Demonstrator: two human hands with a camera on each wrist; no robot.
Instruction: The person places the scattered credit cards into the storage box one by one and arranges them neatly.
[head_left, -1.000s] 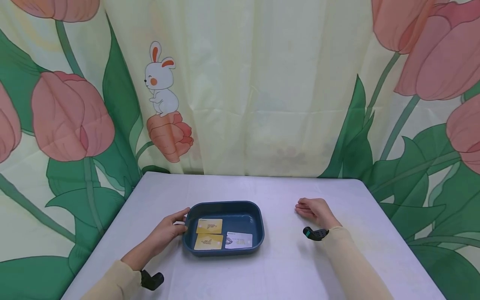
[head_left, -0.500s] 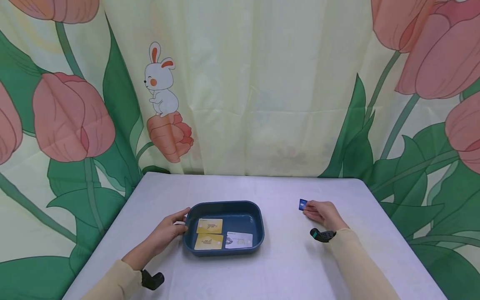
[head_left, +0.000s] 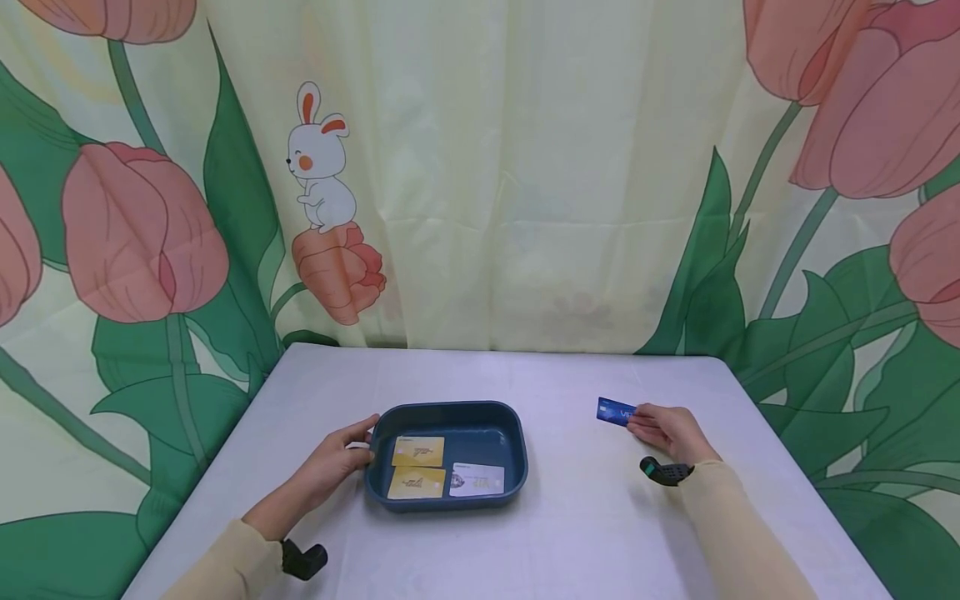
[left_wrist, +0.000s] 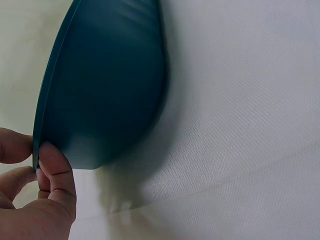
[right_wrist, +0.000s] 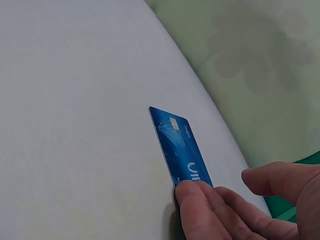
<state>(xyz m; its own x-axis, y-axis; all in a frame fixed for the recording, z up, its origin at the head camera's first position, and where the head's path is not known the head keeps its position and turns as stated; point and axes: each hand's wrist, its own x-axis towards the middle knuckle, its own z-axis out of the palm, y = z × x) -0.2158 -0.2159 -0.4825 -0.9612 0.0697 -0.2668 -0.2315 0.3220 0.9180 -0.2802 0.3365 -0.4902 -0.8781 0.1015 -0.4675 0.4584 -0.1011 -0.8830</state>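
My left hand (head_left: 328,469) holds the left rim of a dark blue tray (head_left: 517,454). In the left wrist view, the fingers (left_wrist: 56,167) lie on both sides of the tray's edge. Three cards lie flat inside: two gold cards (head_left: 417,451) (head_left: 416,483) and a silver-white card (head_left: 477,481). At the right, my right hand (head_left: 675,432) has its fingertips at the right end of a blue VIP card (head_left: 616,412) on the white table. In the right wrist view, one digit stands apart from that card (right_wrist: 175,145), while other fingertips overlap its end, partly hiding it.
A white cloth covers the table (head_left: 562,525). Behind its far edge hangs a curtain (head_left: 525,167) printed with tulips and a rabbit. Each wrist wears a black strap-on device, the left one (head_left: 303,560) near the front and the right one (head_left: 666,472) beside the sleeve.
My right hand has slid to the right, uncovering most of the blue VIP card, which was hidden under it a second ago. The left hand and the tray have stayed in place.
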